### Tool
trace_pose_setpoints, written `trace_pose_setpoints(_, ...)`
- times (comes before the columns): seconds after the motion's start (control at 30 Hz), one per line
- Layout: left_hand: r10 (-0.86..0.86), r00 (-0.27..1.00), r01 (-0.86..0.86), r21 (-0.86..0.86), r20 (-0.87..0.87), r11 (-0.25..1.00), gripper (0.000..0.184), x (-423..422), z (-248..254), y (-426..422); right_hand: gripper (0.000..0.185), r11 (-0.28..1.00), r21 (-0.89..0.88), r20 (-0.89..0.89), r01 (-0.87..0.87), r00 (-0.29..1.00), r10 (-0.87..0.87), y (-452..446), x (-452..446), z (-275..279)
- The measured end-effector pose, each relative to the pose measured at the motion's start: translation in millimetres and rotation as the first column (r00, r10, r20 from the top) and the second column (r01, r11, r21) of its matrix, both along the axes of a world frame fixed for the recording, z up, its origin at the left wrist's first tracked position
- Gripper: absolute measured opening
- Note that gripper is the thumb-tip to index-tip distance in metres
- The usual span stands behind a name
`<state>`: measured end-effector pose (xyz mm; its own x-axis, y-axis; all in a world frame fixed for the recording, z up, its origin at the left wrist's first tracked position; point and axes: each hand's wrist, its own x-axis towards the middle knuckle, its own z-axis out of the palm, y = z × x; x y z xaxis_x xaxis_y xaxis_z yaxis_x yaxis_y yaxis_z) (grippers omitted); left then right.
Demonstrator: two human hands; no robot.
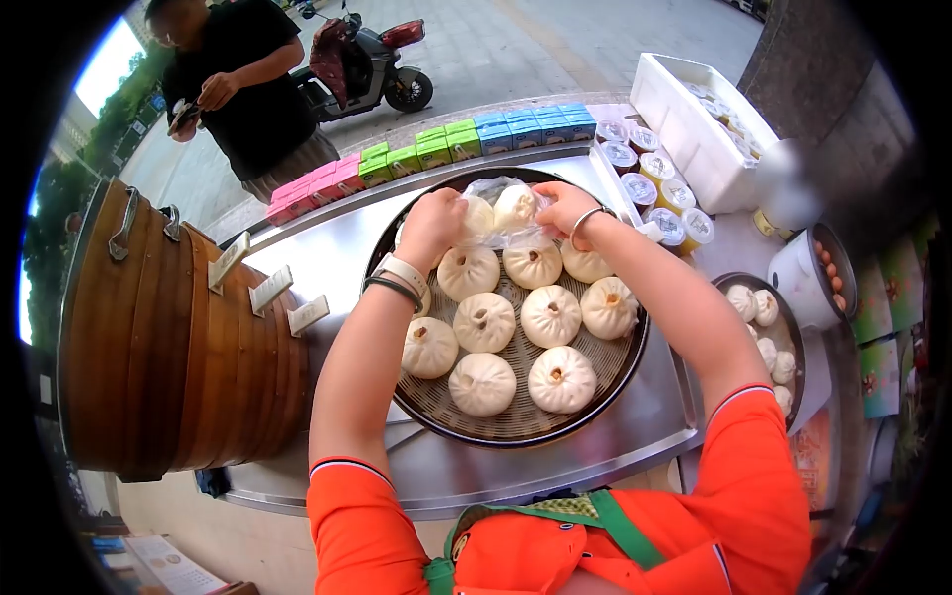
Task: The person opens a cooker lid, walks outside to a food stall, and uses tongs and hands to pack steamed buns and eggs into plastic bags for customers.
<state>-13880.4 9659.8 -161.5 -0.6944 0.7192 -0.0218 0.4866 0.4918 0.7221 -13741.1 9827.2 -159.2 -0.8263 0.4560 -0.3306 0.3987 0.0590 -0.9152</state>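
A clear plastic bag with two steamed buns in it is held over the far side of a round steamer tray. My left hand grips the bag's left edge, fingers closed. On the opposite edge, my right hand pinches the plastic. Below the bag, several white pleated buns rest on the tray's woven mat, some with brown filling showing at the top. My hands hide part of the tray's far rim.
Tall wooden steamers stand at left. Small coloured boxes line the counter's far edge. Sealed cups, a white foam box, a pot of eggs and another bun tray are at right. A person stands across the counter.
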Motion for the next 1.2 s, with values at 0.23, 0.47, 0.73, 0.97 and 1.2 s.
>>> trace_pose_setpoints(0.23,-0.021,0.683,-0.528,0.514,0.73,0.676,0.013,-1.6,50.5,5.8,0.021,0.971,0.097,-0.214,0.22,0.957,-0.196,26.5,10.3,55.1)
trace_pose_setpoints(0.47,0.046,0.976,-0.123,0.363,0.212,0.924,0.013,6.8,73.3,13.6,0.028,0.956,-0.203,-0.381,0.211,0.883,-0.275,2.7,2.2,88.2)
trace_pose_setpoints(0.73,-0.151,0.845,-0.137,0.482,0.512,0.865,0.012,1.0,71.4,-2.9,0.031,0.863,-0.498,-0.53,-0.087,0.818,-0.223,-16.8,8.8,95.0)
trace_pose_setpoints(0.97,-0.471,0.495,-0.096,0.585,0.73,0.805,0.025,48.0,111.8,12.0,0.028,0.939,0.322,-0.439,-0.118,0.86,0.259,-47.2,0.5,136.2)
trace_pose_setpoints(1.2,-0.445,0.473,-0.471,0.645,0.76,0.602,0.028,25.4,132.5,6.4,0.044,0.593,0.805,-0.38,-0.002,0.766,0.519,-85.6,47.7,132.7)
